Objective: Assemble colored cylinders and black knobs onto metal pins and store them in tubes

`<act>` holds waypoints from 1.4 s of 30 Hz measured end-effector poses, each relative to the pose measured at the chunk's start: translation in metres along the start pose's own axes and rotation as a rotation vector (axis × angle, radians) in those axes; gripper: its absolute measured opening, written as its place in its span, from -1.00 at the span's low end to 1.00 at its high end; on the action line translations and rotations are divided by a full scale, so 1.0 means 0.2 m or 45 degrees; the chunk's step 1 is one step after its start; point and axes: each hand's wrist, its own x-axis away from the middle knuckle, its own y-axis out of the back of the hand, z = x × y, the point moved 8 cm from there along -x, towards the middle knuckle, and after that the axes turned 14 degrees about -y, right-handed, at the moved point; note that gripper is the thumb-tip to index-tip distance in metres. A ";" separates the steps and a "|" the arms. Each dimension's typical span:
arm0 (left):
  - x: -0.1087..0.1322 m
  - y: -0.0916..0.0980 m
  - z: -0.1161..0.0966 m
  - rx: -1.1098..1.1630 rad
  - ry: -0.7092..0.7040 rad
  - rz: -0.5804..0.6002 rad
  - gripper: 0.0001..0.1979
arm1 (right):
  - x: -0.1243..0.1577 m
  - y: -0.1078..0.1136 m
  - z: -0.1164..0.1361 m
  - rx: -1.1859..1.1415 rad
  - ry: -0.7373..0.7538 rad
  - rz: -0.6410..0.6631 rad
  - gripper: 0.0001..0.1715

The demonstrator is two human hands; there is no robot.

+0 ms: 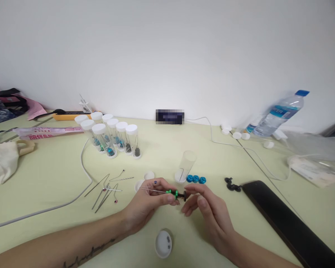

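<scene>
My left hand (153, 199) is closed, with thumb and fingers pinching a small green and black spool-like part (172, 193). A thin metal rod runs left from it, over the hand. Close to the part's black disc end is my right hand (209, 208), its fingers curved and apart; whether a fingertip touches the disc I cannot tell. Behind the hands stands an uncapped clear tube (187, 163) on a white base, with a bent rod inside. Several blue metal knobs (195, 179) lie beside it. Below the hands sits a white cap (162, 245) with tiny grey pieces in it.
Bent metal rods (104, 193) lie scattered at left, near a grey cable (72, 201). Several capped tubes (111, 130) stand behind them. Black knobs (233, 185) and a long black slab (284, 219) lie at right. A water bottle (280, 113) leans against the wall.
</scene>
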 end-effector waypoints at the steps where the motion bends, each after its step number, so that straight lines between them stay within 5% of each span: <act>1: 0.00 0.00 0.00 0.002 0.002 -0.001 -0.86 | 0.00 0.00 0.00 0.000 -0.003 0.000 -0.67; 42: 0.00 0.00 0.00 -0.013 0.010 -0.003 -0.86 | 0.00 0.01 0.01 0.104 0.023 -0.017 -0.65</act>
